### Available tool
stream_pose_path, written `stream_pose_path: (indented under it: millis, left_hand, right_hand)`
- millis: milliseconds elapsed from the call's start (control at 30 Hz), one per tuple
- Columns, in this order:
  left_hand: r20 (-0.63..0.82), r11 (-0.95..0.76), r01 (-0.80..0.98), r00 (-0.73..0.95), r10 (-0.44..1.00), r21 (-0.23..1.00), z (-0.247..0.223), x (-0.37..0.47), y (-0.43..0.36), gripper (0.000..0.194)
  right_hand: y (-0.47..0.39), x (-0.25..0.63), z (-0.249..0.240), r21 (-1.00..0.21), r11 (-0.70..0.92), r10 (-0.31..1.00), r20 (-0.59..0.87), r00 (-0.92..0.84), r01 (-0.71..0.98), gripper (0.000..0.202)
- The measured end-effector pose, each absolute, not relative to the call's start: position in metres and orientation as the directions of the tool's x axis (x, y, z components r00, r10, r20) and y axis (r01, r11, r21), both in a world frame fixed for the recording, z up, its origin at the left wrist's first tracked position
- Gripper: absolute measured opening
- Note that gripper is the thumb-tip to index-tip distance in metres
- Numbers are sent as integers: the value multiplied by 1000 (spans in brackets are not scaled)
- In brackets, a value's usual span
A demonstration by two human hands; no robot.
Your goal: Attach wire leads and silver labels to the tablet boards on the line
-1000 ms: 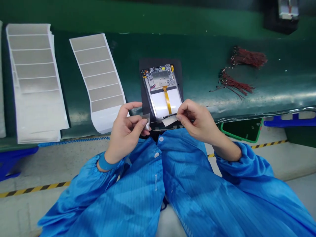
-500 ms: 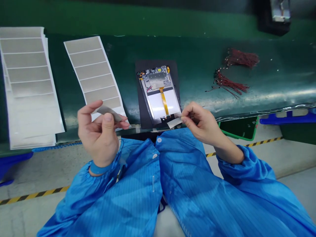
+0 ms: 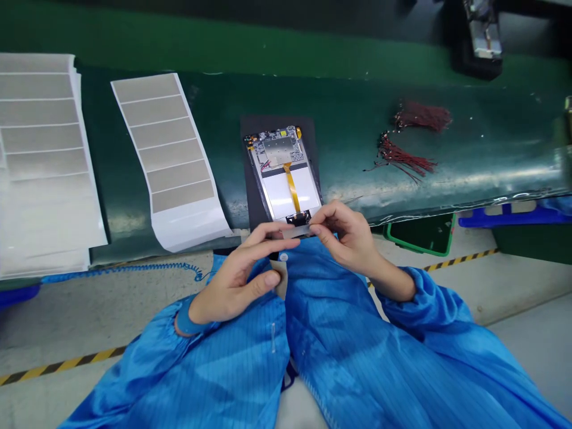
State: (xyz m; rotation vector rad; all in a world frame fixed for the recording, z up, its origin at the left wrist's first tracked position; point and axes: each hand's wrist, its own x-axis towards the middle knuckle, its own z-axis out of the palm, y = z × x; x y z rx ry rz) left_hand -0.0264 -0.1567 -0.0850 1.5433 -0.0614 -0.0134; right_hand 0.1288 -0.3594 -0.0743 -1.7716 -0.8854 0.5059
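Note:
An opened tablet (image 3: 286, 179) lies on a black pad (image 3: 254, 202), its circuit board, white battery area and yellow ribbon cable exposed. My right hand (image 3: 346, 235) pinches one end of a grey adhesive strip (image 3: 295, 232) at the tablet's near edge. From the other side, the index and middle fingers of my left hand (image 3: 241, 274) reach to the strip's far end. A second grey sticker (image 3: 282, 280) hangs by my left thumb, held against fingers that are partly hidden. Whether the strip touches the tablet, I cannot tell.
A sheet of grey stickers (image 3: 167, 143) lies left of the pad, with a stack of similar sheets (image 3: 44, 208) farther left. Bundles of dark red wires (image 3: 409, 156) lie to the right. Below the table edge is a green bin (image 3: 420, 235). Another device (image 3: 485, 36) sits at back right.
My left hand has moved right from the sticker sheet to the tablet's near edge, carrying its grey sticker. My right hand has shifted slightly left and down with the strip.

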Motion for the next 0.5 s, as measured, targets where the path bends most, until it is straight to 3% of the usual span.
stream_pose_path:
  millis: [100,200,267,400,500]
  left_hand:
    - [8,-13,-8,1000,-7,1000,-83,-29,-158,48]
    - [18,-159,-14,999,29,987,-79,-32,-152,44]
    - [44,-231,-40,999,11,972,-75,-33,-149,43]
    - [66,-288,-75,997,-42,955,-70,-30,-147,43]
    - [43,-297,-51,999,-33,954,-69,-28,-147,42]
  right_hand:
    - [-362,126,-78,-924,-180,766,83,637,337,9]
    - [-366,133,-76,-925,-206,705,87,704,320,27]
    - [-366,139,-72,-935,-218,685,58,727,280,27]
    - [-356,146,-63,-968,-179,827,-51,559,176,42]
    - [-347,144,-61,-987,-153,840,-101,533,54,41]
